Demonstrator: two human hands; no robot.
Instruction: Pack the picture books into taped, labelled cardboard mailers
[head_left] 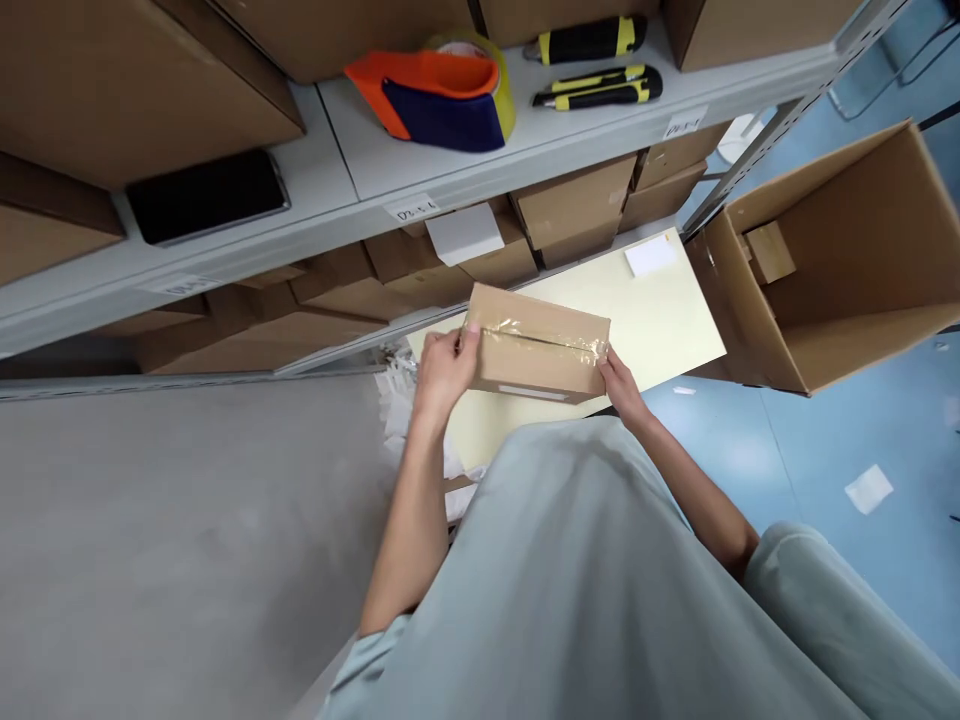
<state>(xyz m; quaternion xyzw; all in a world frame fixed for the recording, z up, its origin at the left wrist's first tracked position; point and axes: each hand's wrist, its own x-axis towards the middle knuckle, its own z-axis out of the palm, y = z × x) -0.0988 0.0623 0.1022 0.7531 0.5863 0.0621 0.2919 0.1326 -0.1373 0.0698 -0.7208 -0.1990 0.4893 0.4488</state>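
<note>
A small brown cardboard box (541,360) is held between my two hands, over a pale yellow board (667,325). Clear tape runs along the seam of its upper face, and a white strip shows low on the side towards me. My left hand (445,372) grips the box's left end, thumb on the top edge. At the opposite end, my right hand (622,385) has its fingers closed on the lower right corner. Parts of the fingers are hidden behind the box.
On the grey shelf (322,215) lie an orange and blue tape dispenser (442,95), several yellow-black utility knives (592,40) and a black phone (206,195). Cardboard boxes (577,205) fill the lower shelf. A large open carton (847,260) stands at right, with smaller boxes inside.
</note>
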